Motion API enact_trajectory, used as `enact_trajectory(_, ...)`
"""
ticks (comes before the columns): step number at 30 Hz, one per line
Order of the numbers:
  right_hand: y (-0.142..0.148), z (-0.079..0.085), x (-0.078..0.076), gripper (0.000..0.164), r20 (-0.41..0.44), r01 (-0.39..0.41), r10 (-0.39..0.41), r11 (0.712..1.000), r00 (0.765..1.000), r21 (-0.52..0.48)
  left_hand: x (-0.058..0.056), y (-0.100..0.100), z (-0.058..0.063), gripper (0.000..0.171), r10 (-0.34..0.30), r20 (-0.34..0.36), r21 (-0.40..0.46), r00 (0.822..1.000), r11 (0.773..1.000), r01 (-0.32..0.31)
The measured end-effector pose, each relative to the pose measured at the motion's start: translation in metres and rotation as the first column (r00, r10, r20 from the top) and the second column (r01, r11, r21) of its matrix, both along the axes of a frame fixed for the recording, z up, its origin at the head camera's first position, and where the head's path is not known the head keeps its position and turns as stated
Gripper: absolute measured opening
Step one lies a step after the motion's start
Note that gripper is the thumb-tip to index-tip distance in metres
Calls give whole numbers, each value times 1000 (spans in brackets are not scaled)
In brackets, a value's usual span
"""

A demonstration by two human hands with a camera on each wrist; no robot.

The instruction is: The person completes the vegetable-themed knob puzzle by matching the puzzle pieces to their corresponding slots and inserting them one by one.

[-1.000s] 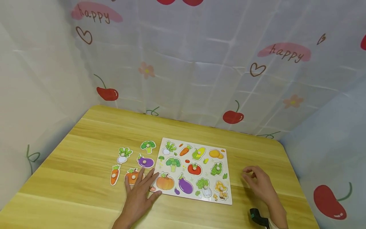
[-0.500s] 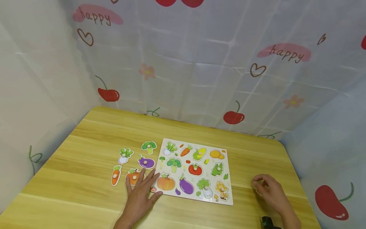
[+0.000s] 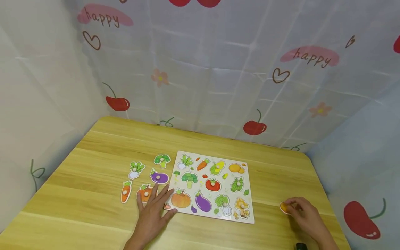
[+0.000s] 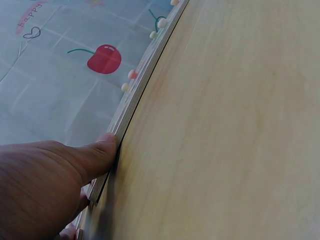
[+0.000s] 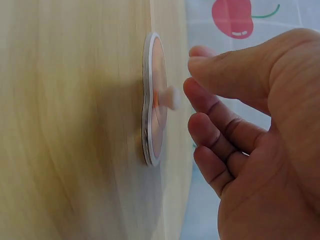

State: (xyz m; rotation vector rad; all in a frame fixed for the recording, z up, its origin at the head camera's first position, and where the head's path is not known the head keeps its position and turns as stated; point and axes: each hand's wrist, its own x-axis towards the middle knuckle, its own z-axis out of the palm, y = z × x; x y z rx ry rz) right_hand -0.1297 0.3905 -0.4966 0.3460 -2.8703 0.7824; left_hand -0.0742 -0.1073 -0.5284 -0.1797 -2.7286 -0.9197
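A white wooden puzzle board (image 3: 201, 203) with printed vegetables lies on the table. My left hand (image 3: 150, 212) rests at its near left corner, fingers spread and partly over the pumpkin piece (image 3: 144, 193); in the left wrist view the thumb (image 4: 106, 145) touches the board's edge. Right of the board lies an orange, potato-like puzzle piece (image 3: 283, 207) with a knob. Beside it is my right hand (image 3: 304, 213). In the right wrist view, a small gap separates these loosely bent fingers (image 5: 202, 129) from the knob (image 5: 172, 97), and they hold nothing.
Left of the board lie loose knobbed pieces: a broccoli (image 3: 161, 161), an eggplant (image 3: 159, 177), a radish (image 3: 136, 170) and a carrot (image 3: 125, 191). Other pieces with knobs sit in the board, such as the tomato (image 3: 213, 185). A printed curtain (image 3: 203, 86) hangs behind the table.
My right hand has moved right and nearer to me, away from the board. The orange piece, out of sight before, now shows on the table by its fingertips. The left hand stays put.
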Motion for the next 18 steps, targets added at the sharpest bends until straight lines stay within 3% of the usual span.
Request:
enact_trajectory(8,4,-2,3,27,-18,14,-14,1000,1000,8,1,-1,0,64,3,-6,-5,1000,1000,-3)
enact_trajectory(18,8,-1,5,20,35,49,-51,997,998,53,1,0,1,63,2,1,-4,1000,1000,-2)
